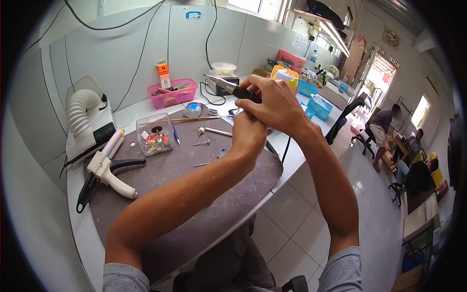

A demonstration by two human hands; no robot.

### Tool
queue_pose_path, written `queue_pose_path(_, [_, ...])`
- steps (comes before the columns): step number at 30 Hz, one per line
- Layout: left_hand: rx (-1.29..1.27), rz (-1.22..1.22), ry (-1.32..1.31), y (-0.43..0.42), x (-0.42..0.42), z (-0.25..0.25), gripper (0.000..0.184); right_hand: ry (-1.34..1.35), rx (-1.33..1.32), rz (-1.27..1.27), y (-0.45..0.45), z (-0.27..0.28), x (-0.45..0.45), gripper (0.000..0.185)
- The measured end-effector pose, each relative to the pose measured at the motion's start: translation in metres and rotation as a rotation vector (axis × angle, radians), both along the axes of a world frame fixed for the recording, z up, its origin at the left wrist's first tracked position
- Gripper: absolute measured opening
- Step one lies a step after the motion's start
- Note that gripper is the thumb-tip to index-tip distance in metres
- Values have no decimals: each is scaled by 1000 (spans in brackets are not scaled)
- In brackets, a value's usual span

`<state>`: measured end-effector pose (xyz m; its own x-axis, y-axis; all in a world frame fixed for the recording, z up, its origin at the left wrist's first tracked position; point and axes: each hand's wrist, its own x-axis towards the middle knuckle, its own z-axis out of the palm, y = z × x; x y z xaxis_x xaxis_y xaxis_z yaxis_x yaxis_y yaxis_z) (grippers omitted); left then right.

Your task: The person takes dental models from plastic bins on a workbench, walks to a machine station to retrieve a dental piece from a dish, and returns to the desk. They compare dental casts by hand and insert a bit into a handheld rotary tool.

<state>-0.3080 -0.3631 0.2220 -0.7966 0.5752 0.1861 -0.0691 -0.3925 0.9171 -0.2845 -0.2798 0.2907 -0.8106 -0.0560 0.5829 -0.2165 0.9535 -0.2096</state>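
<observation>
My right hand (275, 100) is closed around the black grip of a rotary handpiece (233, 89). Its silver tip points up and left over the back of the bench. Just below, my left hand (248, 131) is curled shut, touching the underside of my right hand. What lies inside its fingers is hidden. A dark ribbed piece (271, 148) shows beyond the left wrist, and a black cord (287, 148) hangs beside it. On the grey mat (214, 209) under my arms lie a small round-headed bit (201, 131), a white rod (219, 132) and small metal bits (202, 143).
To the left stand a dispensing gun (109, 175) and a suction unit with a ribbed hose (80, 114). A clear box of polishing bits (154, 138), a blue pen (175, 134) and a pink basket (172, 99) sit nearer the wall. Other people sit at the far right.
</observation>
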Motion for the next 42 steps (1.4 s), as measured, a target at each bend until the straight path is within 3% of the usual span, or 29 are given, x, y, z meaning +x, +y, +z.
queue_pose_path(2, [-19, 128, 90, 7, -7, -1, 28, 6, -8, 0, -2, 1, 2, 37])
queue_pose_path(9, [-131, 174, 147, 17, -11, -3, 35, 112, -5, -23, 1, 0, -2, 42])
queue_pose_path(10, [-46, 245, 166, 26, -13, -11, 20, 88, -9, -22, 1, 1, 0, 43])
queue_pose_path(11, [-45, 255, 172, 26, -13, -13, 20, 94, -9, -13, 1, 2, 2, 43])
queue_pose_path(15, [-57, 190, 141, 26, -17, -22, 21, 19, -4, 3, 14, -1, -3, 43])
queue_pose_path(17, [84, 142, 283, 21, -13, -21, 28, -195, -194, 99, 29, 4, -8, 46])
queue_pose_path(19, [62, 38, 355, 11, -22, -19, 37, -293, -275, 184, 39, 10, -1, 45])
queue_pose_path(21, [-110, -114, 521, 3, -32, -12, 40, -202, -173, 269, 42, 9, 9, 39])
queue_pose_path(22, [-344, -173, 608, -3, -42, -5, 41, -206, -179, 266, 44, 7, 12, 39])
queue_pose_path(25, [-608, -282, 666, -37, -36, 27, 37, -156, -131, 222, 55, 12, 24, 38])
queue_pose_path(28, [-505, -88, 843, -72, -34, 32, 29, 70, 263, 53, 64, 27, 41, 35])
queue_pose_path(29, [-496, -16, 873, -90, -23, 38, 27, 71, 261, 55, 69, 26, 43, 35])
queue_pose_path(31, [-484, 133, 1000, -123, -9, 36, 28, 227, 220, 16, 75, 18, 48, 31])
queue_pose_path(36, [-573, 266, 1175, -189, 14, -12, 39, -86, 153, 14, 73, -31, 60, 30])
queue_pose_path(42, [-609, 191, 1332, -209, 12, -43, 50, -232, 37, 1, 57, -95, 38, 37])
